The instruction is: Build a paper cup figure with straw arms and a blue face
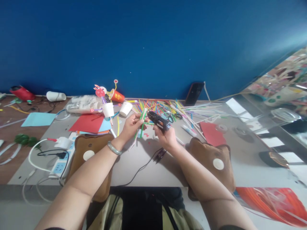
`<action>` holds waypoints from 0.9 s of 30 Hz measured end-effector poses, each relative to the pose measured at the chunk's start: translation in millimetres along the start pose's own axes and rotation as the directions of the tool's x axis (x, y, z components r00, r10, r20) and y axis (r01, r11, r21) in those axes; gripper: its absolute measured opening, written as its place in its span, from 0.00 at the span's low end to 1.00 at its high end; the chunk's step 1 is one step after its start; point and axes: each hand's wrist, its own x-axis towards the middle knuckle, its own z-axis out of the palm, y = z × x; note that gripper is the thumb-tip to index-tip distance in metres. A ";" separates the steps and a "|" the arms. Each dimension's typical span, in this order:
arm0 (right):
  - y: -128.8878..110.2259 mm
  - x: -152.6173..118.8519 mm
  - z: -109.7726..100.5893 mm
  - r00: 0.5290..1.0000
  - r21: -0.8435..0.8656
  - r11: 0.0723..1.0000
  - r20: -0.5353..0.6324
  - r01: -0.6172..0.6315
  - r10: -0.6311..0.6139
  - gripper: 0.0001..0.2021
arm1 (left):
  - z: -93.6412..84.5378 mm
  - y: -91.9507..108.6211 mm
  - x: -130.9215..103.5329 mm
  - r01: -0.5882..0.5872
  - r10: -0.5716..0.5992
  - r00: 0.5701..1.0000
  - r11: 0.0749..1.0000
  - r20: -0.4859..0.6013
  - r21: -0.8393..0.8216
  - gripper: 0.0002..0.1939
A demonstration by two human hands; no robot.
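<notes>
Pinched in my left hand (131,125) is a small bundle of thin straws (142,125), green, white and pink, some pointing down toward the table. My right hand (168,138) is closed around a black glue gun (158,120). Its front end points left and sits close to the straws; whether they touch, I cannot tell. A dark cord (144,166) runs below it toward the table's front edge. Small red paper scraps (149,143) lie under my hands. Behind them spreads a pile of coloured straws (155,105).
White paper cups (108,110) with decorated straws, red paper (85,123) and a power strip (59,166) are on the left. Two brown cushions (90,166) lie beneath my forearms. A phone (194,93) leans on the blue wall. Scissors (177,116) and markers (189,130) lie right.
</notes>
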 end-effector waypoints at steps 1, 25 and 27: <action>-0.5 0.0 -0.6 1.000 -0.008 1.000 0.001 -0.003 0.003 0.17 | 0.4 -0.2 -0.6 0.000 0.000 1.000 1.000 0.001 -0.004 0.19; 3.5 -1.4 1.3 0.995 -0.022 0.998 -0.083 0.061 -0.062 0.16 | -3.3 -5.5 3.4 -0.044 0.044 0.997 0.999 0.070 0.009 0.23; 4.1 -1.3 2.2 0.993 -0.032 0.997 -0.086 0.075 -0.078 0.15 | -3.6 -5.6 3.6 -0.046 0.045 0.997 0.999 0.069 0.008 0.23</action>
